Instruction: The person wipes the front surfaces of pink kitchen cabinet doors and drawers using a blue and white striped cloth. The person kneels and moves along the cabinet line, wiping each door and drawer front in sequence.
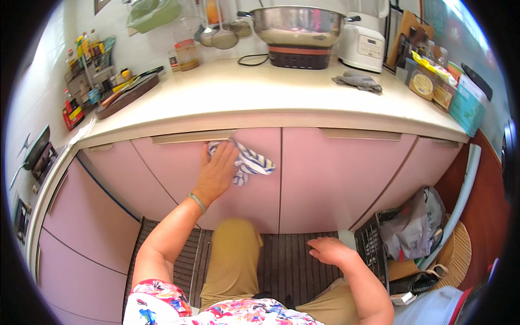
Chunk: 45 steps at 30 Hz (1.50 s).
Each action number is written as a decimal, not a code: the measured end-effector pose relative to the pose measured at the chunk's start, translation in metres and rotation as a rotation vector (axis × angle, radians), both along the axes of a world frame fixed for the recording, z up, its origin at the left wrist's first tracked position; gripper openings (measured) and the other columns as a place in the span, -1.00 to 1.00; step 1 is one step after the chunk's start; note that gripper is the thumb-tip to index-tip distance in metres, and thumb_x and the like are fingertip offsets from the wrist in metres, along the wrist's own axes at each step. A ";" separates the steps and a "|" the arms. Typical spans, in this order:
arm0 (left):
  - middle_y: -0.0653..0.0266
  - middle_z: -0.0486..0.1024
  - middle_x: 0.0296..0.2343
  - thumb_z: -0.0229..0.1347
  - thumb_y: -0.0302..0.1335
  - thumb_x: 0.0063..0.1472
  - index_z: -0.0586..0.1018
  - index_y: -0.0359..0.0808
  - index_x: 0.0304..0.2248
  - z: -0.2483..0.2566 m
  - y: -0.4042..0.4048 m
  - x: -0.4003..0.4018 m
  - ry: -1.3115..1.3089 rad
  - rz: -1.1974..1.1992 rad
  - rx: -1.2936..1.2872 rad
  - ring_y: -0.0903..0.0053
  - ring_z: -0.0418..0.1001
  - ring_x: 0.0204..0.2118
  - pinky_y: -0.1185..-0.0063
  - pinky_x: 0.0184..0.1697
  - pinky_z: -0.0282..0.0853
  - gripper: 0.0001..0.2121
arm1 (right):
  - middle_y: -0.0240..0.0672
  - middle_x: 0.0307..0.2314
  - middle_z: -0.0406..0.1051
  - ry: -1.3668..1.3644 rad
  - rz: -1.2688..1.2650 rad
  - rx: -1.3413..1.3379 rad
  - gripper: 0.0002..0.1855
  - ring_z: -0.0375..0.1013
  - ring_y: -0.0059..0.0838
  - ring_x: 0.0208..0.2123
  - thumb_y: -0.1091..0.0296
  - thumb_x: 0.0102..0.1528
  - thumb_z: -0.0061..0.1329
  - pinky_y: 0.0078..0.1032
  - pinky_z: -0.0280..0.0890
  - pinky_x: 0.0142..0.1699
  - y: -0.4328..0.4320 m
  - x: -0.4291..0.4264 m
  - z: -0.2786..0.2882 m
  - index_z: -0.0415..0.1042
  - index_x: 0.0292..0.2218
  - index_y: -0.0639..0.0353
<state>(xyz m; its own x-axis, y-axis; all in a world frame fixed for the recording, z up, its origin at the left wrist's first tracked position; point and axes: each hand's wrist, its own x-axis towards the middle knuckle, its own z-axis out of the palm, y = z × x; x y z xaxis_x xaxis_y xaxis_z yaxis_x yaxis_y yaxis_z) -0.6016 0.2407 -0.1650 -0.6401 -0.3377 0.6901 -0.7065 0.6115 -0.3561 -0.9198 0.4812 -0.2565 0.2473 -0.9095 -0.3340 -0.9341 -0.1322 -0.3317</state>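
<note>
My left hand (217,170), with a bangle at its wrist, presses a blue-and-white striped cloth (254,160) against a pink cabinet door (178,170), just under its metal handle strip (191,137). Part of the cloth hangs out to the right of the fingers. My right hand (331,250) hangs low over the dark ribbed floor mat (284,260), fingers loosely spread and holding nothing visible. The neighbouring pink door (337,174) is closed.
Above the doors runs a pale countertop (260,93) with an electric pot (300,36), a grey rag (357,81) and a round chopping board (130,95). At the lower right stand a black crate (371,248), a plastic bag (410,231) and a light-blue pipe (463,203).
</note>
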 end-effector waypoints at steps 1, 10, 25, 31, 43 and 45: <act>0.02 0.19 0.18 0.08 -0.39 0.13 0.33 -0.47 0.10 -0.007 -0.003 0.007 0.091 0.064 0.024 0.24 0.05 0.29 0.03 0.31 -0.28 -0.45 | -0.09 -0.07 0.43 -0.002 -0.005 0.011 -0.60 0.39 -0.03 0.00 0.16 0.22 -0.14 -0.16 0.30 0.06 0.003 -0.005 -0.004 0.37 0.02 0.16; -0.27 0.33 -0.06 -0.09 -0.35 0.26 0.38 -0.61 -0.07 -0.035 -0.094 0.104 1.148 0.553 0.044 -0.06 0.24 0.08 0.22 0.17 0.08 -0.59 | -0.08 -0.02 0.40 -0.065 -0.078 0.177 -0.52 0.36 -0.03 0.04 0.13 0.23 -0.13 -0.21 0.28 0.10 0.012 -0.021 -0.007 0.33 0.10 0.15; 0.03 0.51 -0.42 -0.14 -0.39 0.27 0.52 -0.31 -0.42 -0.064 -0.043 -0.047 0.573 0.700 0.091 0.16 0.48 -0.35 0.14 -0.25 0.31 -0.76 | -0.08 -0.23 0.47 -0.054 0.180 -0.043 -0.71 0.45 -0.02 -0.13 0.20 0.21 -0.10 -0.12 0.32 -0.04 0.011 0.017 -0.004 0.37 -0.13 0.18; -0.14 0.53 -0.30 0.01 -0.34 0.13 0.59 -0.37 -0.31 -0.030 0.010 -0.154 0.405 0.184 0.553 -0.05 0.44 -0.13 0.02 0.00 0.19 -0.74 | -0.10 -0.22 0.47 -0.029 0.194 -0.015 -0.72 0.45 -0.02 -0.12 0.17 0.21 -0.10 -0.11 0.31 -0.03 0.004 0.018 -0.016 0.38 -0.17 0.18; -0.05 0.02 0.25 0.17 -0.13 -0.01 0.43 -0.41 0.06 -0.037 -0.007 -0.103 0.258 0.067 -0.046 0.21 -0.12 0.35 -0.15 0.24 -0.36 -0.32 | -0.04 -0.09 0.45 -0.214 -0.187 -0.127 -0.58 0.43 -0.07 -0.04 0.24 0.19 -0.03 -0.29 0.32 0.03 -0.031 -0.038 -0.011 0.38 0.05 0.15; -0.04 0.00 0.26 0.20 -0.14 -0.02 0.39 -0.42 0.09 -0.049 -0.018 -0.045 0.385 0.047 0.064 0.18 -0.16 0.36 -0.11 0.27 -0.38 -0.28 | -0.05 -0.12 0.47 -0.256 -0.248 -0.023 -0.59 0.46 -0.09 -0.08 0.26 0.18 -0.01 -0.32 0.34 0.00 -0.030 -0.032 0.002 0.38 0.05 0.16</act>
<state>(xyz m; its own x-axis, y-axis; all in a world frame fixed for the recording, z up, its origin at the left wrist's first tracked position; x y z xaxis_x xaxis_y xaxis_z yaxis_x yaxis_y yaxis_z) -0.6463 0.2223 -0.2145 -0.3207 -0.4104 0.8536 -0.8091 0.5873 -0.0216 -0.9516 0.4511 -0.2540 0.0916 -0.9590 -0.2682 -0.8256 0.0775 -0.5588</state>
